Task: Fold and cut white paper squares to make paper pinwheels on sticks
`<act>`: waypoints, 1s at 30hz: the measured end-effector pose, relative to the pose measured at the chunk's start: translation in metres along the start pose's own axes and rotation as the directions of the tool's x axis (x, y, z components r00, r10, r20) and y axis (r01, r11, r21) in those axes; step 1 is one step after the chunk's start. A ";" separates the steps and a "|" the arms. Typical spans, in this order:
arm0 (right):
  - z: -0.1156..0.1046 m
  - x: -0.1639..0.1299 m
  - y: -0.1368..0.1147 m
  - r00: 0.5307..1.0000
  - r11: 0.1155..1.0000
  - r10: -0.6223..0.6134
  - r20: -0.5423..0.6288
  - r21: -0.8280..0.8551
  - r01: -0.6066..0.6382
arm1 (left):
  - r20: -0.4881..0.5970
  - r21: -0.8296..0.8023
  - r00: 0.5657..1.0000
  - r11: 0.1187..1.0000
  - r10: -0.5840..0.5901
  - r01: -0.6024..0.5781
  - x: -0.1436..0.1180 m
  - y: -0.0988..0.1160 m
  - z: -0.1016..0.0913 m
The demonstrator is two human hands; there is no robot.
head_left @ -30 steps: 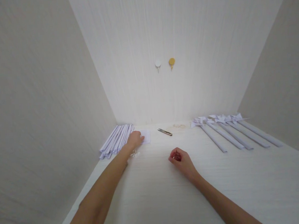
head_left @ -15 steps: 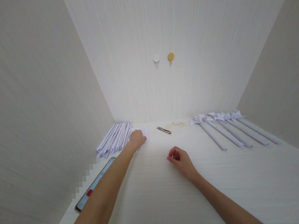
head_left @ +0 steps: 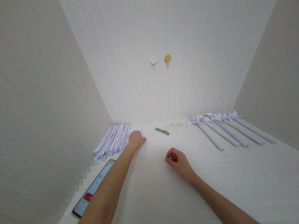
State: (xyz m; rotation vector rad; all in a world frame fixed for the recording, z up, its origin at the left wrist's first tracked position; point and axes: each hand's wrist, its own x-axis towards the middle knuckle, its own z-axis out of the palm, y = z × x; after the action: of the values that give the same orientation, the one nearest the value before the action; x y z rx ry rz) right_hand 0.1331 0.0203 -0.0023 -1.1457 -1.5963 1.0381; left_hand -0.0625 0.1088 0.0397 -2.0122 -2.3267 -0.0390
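My left hand [head_left: 136, 140] reaches forward on the left, its fingers bent down onto a piece of white paper [head_left: 143, 131]. The fingertips are hidden beneath the hand, while the thumb points right. My right hand [head_left: 177, 160] hovers or rests near the middle of the white surface, fingers curled and thumb close to the index finger. Nothing shows inside its curl. Beyond it and slightly left lies a pair of thread snips [head_left: 162, 131]. Just left of my left hand is a bundle of rolled white paper sticks [head_left: 114, 140].
At right lie several paper pinwheels [head_left: 218, 117] on rolled-paper sticks [head_left: 230, 133]. A phone [head_left: 93, 186] lies partly beneath my left forearm. Small beige bits [head_left: 175, 125] are scattered near the back wall. White [head_left: 153, 60] and yellow [head_left: 167, 58] hooks are on that wall.
The view has shifted slightly, so everything appears a little further left. Both hands keep nearly the same pose and place on the surface.
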 end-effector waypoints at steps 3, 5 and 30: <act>0.001 0.000 -0.001 1.000 1.000 -0.001 -0.002 0.002 0.001 | 0.008 0.002 1.000 1.000 0.009 -0.009 0.001 0.000 0.000; 0.001 0.000 -0.001 1.000 1.000 0.004 -0.005 0.002 -0.004 | 0.022 0.010 0.999 1.000 0.024 -0.024 0.003 -0.001 0.000; -0.003 0.000 -0.004 1.000 1.000 0.005 0.001 0.013 -0.005 | -0.034 0.099 0.997 0.993 0.075 -0.071 -0.005 -0.009 -0.019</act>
State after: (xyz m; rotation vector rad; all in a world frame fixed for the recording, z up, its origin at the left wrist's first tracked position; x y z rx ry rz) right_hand 0.1353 0.0201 0.0024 -1.1413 -1.5859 1.0503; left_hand -0.0704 0.1019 0.0585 -2.0293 -2.1859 0.0389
